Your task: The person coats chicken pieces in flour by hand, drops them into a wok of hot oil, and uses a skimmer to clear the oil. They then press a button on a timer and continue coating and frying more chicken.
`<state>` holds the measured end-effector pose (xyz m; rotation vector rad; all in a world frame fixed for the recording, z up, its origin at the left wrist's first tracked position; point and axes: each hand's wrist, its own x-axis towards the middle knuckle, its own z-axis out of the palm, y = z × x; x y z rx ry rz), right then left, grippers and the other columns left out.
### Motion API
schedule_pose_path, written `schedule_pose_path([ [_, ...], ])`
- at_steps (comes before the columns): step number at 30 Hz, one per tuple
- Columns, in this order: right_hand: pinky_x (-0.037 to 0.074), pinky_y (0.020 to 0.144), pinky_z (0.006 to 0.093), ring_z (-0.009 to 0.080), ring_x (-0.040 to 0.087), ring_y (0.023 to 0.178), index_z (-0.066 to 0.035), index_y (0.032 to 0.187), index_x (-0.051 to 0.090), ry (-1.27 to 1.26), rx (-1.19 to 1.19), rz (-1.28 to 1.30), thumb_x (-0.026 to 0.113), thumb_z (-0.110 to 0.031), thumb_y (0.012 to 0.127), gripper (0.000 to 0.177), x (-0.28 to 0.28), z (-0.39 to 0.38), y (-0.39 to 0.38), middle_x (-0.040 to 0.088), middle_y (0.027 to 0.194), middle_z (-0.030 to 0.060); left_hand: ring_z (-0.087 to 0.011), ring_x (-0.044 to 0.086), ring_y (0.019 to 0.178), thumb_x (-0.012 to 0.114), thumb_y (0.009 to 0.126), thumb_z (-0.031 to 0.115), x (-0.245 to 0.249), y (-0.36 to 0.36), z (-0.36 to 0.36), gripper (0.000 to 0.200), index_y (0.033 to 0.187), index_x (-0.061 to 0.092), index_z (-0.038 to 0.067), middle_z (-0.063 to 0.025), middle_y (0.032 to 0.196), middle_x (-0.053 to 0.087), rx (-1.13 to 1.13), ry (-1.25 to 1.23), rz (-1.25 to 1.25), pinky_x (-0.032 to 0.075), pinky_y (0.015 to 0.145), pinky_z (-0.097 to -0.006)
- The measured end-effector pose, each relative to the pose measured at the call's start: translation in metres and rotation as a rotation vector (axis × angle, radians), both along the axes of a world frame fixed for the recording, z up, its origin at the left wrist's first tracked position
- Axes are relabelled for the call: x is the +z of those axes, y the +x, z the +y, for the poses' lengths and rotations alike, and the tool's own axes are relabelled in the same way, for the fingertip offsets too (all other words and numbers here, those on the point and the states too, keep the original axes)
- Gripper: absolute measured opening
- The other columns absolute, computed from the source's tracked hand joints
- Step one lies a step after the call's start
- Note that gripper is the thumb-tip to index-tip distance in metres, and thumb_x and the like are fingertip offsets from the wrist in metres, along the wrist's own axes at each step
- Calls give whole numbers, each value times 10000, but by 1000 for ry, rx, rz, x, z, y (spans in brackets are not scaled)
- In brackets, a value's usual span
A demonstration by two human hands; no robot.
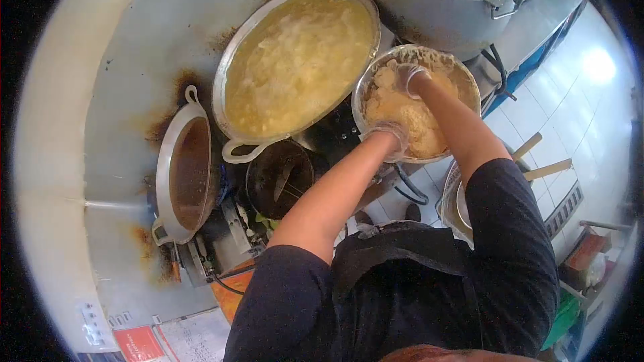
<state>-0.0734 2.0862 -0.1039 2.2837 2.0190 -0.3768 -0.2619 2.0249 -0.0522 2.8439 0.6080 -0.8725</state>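
A wide metal bowl (473, 97) holds a pale tan, crumbly, flour-like coating with lumpy pieces in it. Both of my hands are inside, in clear plastic gloves. My left hand (390, 135) reaches over the near left rim, its fingers sunk in the coating and out of sight. Farther back in the bowl, my right hand (408, 81) presses down beside a lumpy coated piece (385, 78). Its fingers are hidden too, so I cannot make out what either hand holds.
Left of the bowl, a large wok (231, 60) holds bubbling yellow oil. A smaller pan with dark liquid (190, 167) stands farther left. A lidded pot (436, 23) sits behind the bowl. Wooden handles (547, 170) stick out near my right elbow.
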Motion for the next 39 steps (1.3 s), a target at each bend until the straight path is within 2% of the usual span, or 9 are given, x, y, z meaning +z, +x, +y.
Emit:
schedule_pose_path([
  [5,478,913,386,288,606,1082,-19,1117,653,-523,452,-505,636,-428,816,508,-40,44,75,633,1184,143,-308,562,1173,540,823,225,-10,1,13,397,1160,646,45,-151,1295,566,184,-137,-16,434,987,-425],
  [7,474,921,401,300,598,1081,-31,1136,649,-565,380,-370,613,-450,833,518,-34,42,80,623,1211,127,-306,557,1179,545,819,215,-20,4,18,399,1168,642,47,-153,1303,558,257,-141,-41,429,993,-422],
  [10,467,912,420,294,612,1018,-89,1183,640,-206,-294,305,611,-466,831,517,-29,7,62,638,1174,106,-292,522,1222,559,812,208,-28,7,16,429,1211,617,63,-142,1351,519,245,-146,-34,402,1023,-410],
  [13,481,870,412,286,620,977,-78,1167,636,-146,-282,323,620,-467,820,522,-5,-16,14,653,1115,126,-277,481,1264,583,793,221,-11,13,15,475,1248,592,84,-131,1390,485,199,-154,-16,370,1053,-399],
  [17,495,847,386,278,612,1029,-77,1153,630,1,300,-208,665,-305,784,435,-124,31,64,636,1115,134,-265,456,1286,616,760,240,-54,19,28,517,1256,587,95,-117,1401,477,90,-127,107,352,1067,-397],
  [24,477,878,376,278,600,1049,-85,1235,558,-173,10,353,713,-307,749,556,37,-45,73,616,1169,133,-298,559,1170,615,763,242,-3,25,32,447,1182,636,90,-111,1298,574,194,-182,7,438,988,-408],
  [27,469,892,372,277,595,1058,-89,1270,528,-155,46,370,734,-307,734,615,51,-56,71,608,1192,132,-305,598,1109,608,782,234,-10,31,38,400,1151,653,86,-130,1240,609,-97,-10,70,482,936,-410],
  [36,445,932,359,277,581,1084,-100,1375,436,-88,204,92,796,-310,688,804,45,-42,42,582,1261,131,-322,585,1134,666,733,111,13,30,9,416,1145,657,56,-169,1236,600,-40,90,42,482,946,-408],
  [39,447,925,377,282,581,1073,-44,1292,515,-77,176,42,765,-327,730,677,37,-26,25,598,1234,138,-329,580,1142,642,762,120,8,18,0,392,1150,659,64,-189,1236,594,-350,171,88,473,958,-411],
])
